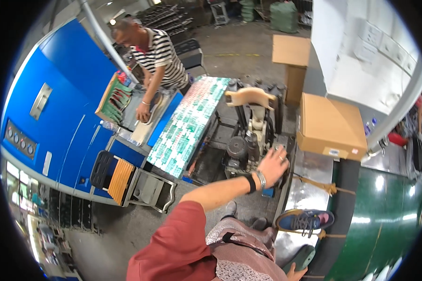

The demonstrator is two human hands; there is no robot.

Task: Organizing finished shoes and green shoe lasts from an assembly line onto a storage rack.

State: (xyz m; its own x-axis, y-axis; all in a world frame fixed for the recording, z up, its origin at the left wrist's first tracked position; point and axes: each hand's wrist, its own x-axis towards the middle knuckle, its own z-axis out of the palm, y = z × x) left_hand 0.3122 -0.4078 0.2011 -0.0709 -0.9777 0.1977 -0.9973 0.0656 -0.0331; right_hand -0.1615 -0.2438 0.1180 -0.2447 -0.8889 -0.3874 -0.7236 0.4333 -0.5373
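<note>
My left hand (273, 165) reaches out to the right side of a machine (251, 136) with a tan curved pad on top. Its fingers are bent around a spot beside a small silvery part; what they hold there is too small to make out. Low in the view, my right hand (296, 272) grips a dark green shoe-shaped piece (302, 257), mostly seen from above; its lower end is hidden by the fingers. A blue and grey laced shoe (305, 220) lies on its own on the metal ledge (293, 239) just beyond that hand.
Along the right runs a green conveyor surface (380, 210) behind a dark rail. A cardboard box (333, 124) stands on the ledge's far end. To the left are a patterned tabletop (192, 126), a wooden-seated chair (119, 180), a blue machine cabinet (75, 89) and a co-worker in stripes (162, 56) handling a shoe part.
</note>
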